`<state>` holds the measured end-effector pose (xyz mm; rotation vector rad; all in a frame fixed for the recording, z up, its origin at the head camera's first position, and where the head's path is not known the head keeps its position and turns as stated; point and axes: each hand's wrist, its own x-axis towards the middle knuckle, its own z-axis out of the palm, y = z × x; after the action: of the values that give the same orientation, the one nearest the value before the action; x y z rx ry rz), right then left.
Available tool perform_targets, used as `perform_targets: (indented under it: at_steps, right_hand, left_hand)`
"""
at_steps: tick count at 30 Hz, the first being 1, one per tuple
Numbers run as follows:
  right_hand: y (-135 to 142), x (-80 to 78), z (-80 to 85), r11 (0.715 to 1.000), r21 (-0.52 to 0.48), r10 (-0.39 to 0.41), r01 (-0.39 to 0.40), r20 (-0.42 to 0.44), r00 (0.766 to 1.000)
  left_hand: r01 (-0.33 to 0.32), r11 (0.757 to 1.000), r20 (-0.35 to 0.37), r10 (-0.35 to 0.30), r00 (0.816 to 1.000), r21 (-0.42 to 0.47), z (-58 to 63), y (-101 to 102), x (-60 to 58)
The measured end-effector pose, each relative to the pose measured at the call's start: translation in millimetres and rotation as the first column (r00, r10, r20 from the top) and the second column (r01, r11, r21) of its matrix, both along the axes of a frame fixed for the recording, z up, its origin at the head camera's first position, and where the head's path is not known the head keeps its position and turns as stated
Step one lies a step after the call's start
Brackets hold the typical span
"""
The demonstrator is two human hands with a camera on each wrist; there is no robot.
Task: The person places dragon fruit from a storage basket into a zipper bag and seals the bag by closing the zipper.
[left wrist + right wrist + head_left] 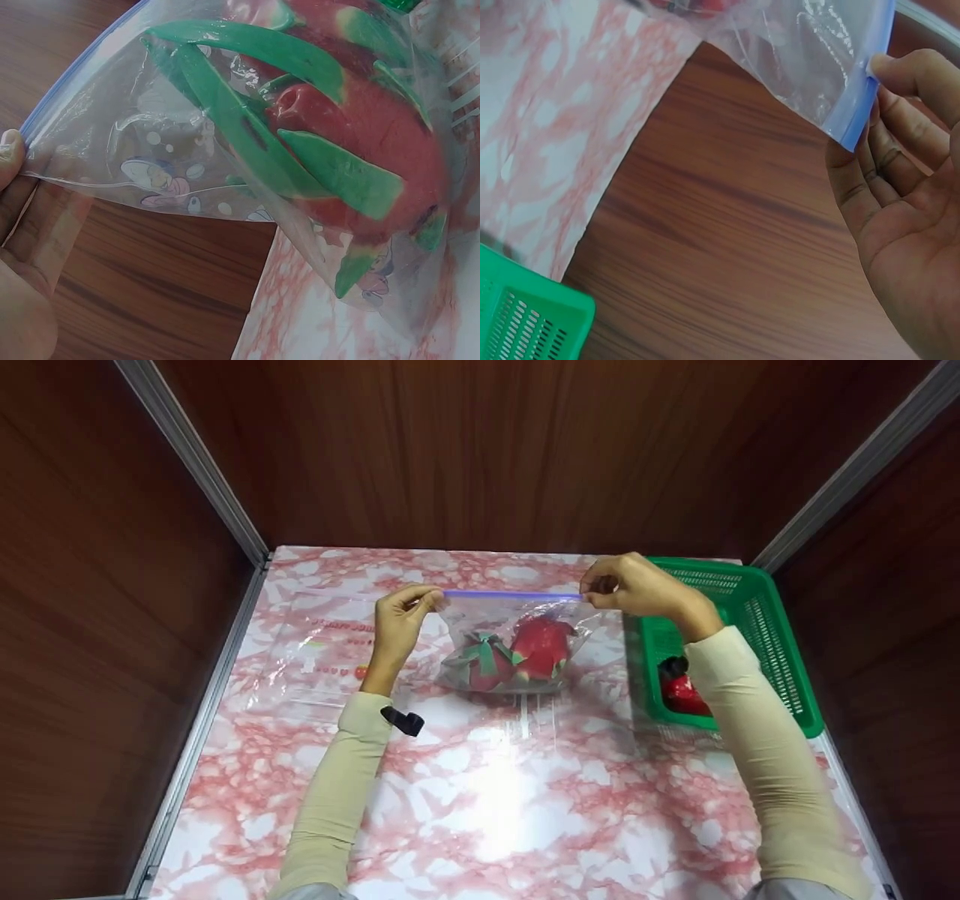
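Observation:
A clear zip bag (487,615) with a blue-purple zip strip (517,595) hangs upright between both hands, its bottom close over the table. Inside it are two red dragon fruits with green scales, one on the right (541,649) and one on the left (489,664). My left hand (400,622) pinches the left end of the strip between thumb and fingers. At the opposite end, my right hand (637,586) pinches the strip's corner. The left wrist view shows cartoon prints on the film and long green scales (337,172) pressing against it.
On the right stands a green slotted basket (787,660), with a red and black item (684,695) in it, partly behind my right sleeve. Another clear bag (330,649) with red print lies flat at left. Wood panels (480,457) enclose the marbled table (450,810).

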<state>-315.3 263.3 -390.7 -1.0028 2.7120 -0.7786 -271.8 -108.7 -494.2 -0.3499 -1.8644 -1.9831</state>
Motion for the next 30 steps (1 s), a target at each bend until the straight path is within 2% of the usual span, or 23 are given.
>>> perform_targets:
  at_steps: [14, 21, 30]
  right_hand:
    - [13.7, 0.8, -1.1, 1.0, 0.004, -0.024, 0.024, -0.003, 1.0]
    - [19.0, 2.6, -0.4, 0.998, 0.011, -0.06, 0.06, 0.01, 0.998]
    - [21.8, 3.5, -0.2, 0.998, 0.009, -0.058, 0.058, 0.001, 0.998]
  left_hand:
    - [0.001, 1.0, 0.003, -0.001, 1.0, 0.006, -0.9, -2.8, 0.0]
    - [-0.024, 1.0, 0.007, 0.024, 1.0, -0.012, -0.9, -4.2, 1.2]
    - [-0.015, 1.0, 0.004, 0.015, 1.0, -0.006, -1.0, -3.8, -0.2]
